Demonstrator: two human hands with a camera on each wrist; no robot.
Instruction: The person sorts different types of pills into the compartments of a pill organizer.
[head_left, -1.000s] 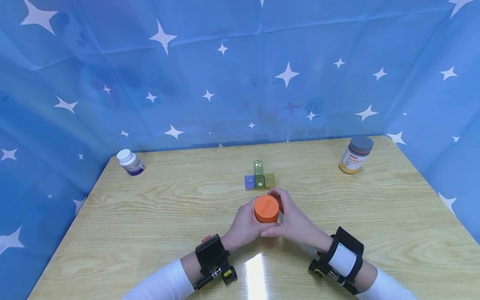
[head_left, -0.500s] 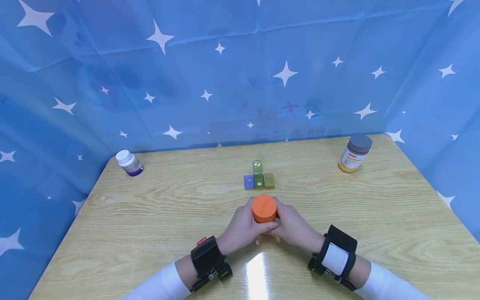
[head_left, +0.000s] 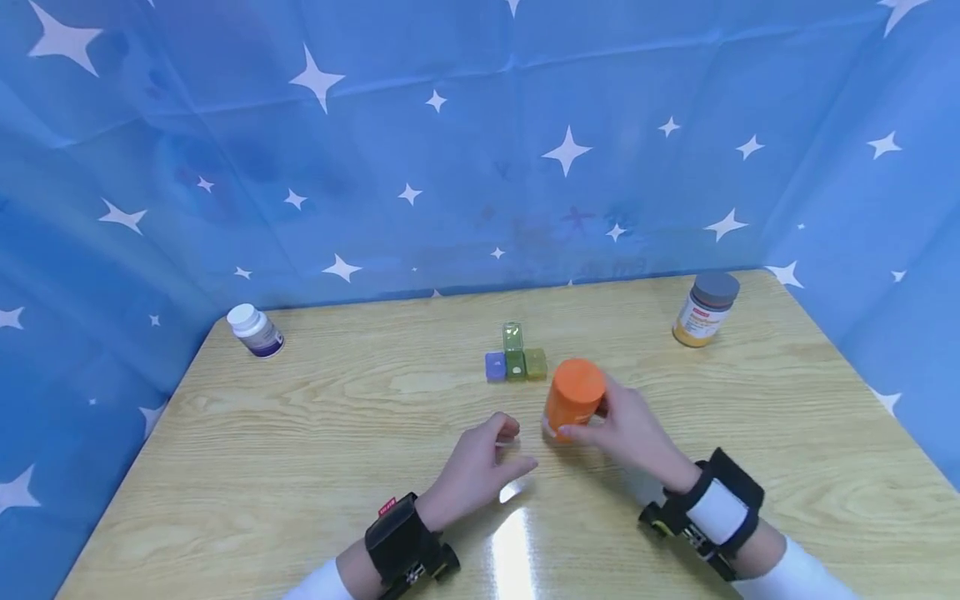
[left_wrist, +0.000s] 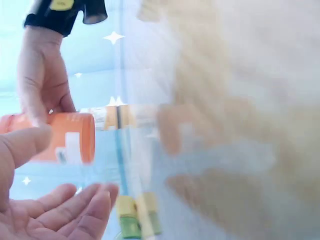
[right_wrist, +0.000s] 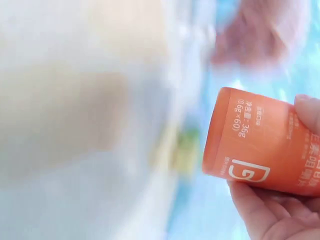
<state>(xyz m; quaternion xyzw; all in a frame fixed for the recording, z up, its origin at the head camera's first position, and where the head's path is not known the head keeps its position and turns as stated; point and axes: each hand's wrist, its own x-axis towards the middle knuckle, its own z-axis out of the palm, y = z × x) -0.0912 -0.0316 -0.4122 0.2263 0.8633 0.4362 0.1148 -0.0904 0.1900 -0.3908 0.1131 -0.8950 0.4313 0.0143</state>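
Note:
An orange bottle with an orange lid (head_left: 573, 400) is gripped by my right hand (head_left: 637, 433), fingers and thumb around its right side. In the right wrist view white lettering shows on the bottle (right_wrist: 260, 140). My left hand (head_left: 472, 471) is off the bottle, to its left and nearer to me, with relaxed fingers, thumb apart and nothing between them. The left wrist view shows the left palm (left_wrist: 55, 212) turned up below the bottle (left_wrist: 65, 137). Just beyond the hands lies a small pill box with blue, green and yellow compartments (head_left: 515, 363); one green lid (head_left: 513, 335) stands open.
A white bottle with a purple band (head_left: 256, 330) stands at the back left of the wooden table (head_left: 337, 417). At the back right is a jar with a dark grey lid (head_left: 706, 310). A blue cloth with white stars (head_left: 480, 150) hangs behind the table.
Both hands were around the orange bottle. My left hand has let go and drawn back to the left; my right hand has carried the bottle to the right and slightly away from me.

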